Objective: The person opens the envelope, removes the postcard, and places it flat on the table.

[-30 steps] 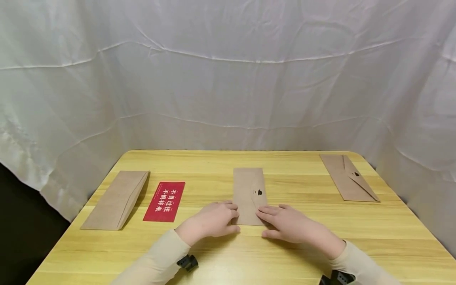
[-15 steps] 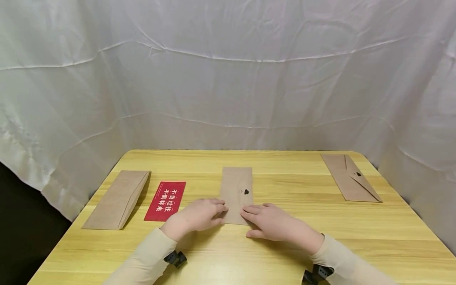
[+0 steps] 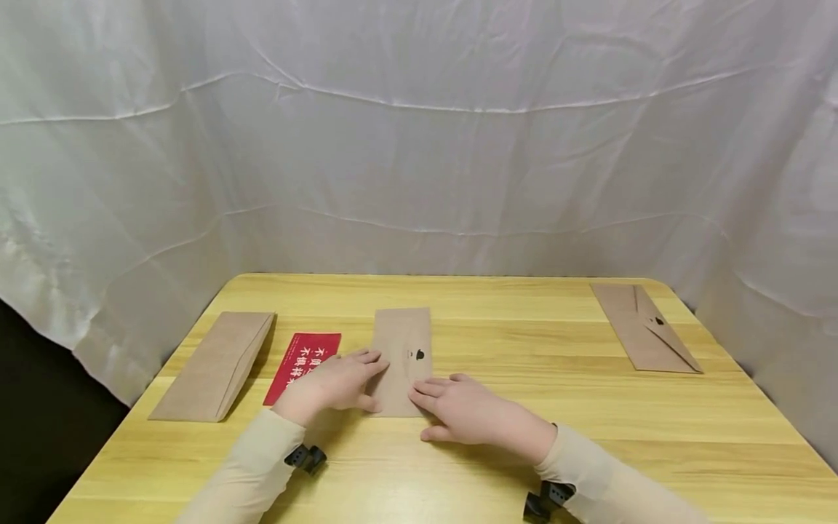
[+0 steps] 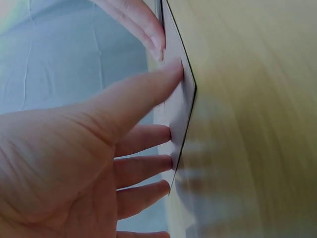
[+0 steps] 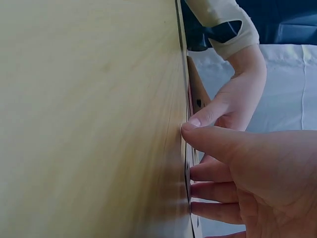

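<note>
A brown paper envelope [image 3: 401, 338] with a small black hat print lies flat on the table, its long side running away from me. My left hand [image 3: 337, 384] touches its left edge with spread, fairly straight fingers. In the left wrist view the thumb and fingertips rest on the envelope's surface [image 4: 174, 111]. My right hand [image 3: 468, 411] lies at its lower right, fingertips on the paper and thumb just off the near corner. Left of it, a red card [image 3: 302, 356] with white characters is partly covered by my left hand and wrist.
Another brown envelope [image 3: 212, 364], its side slightly raised, lies at the table's left. A third envelope [image 3: 644, 331], flap side up, is at the far right near the table edge. White cloth [image 3: 419, 160] hangs behind the wooden table [image 3: 543, 327].
Both hands have slid the middle envelope leftward across the table, toward the red card. My left hand now overlaps the card. The other two envelopes have stayed in place.
</note>
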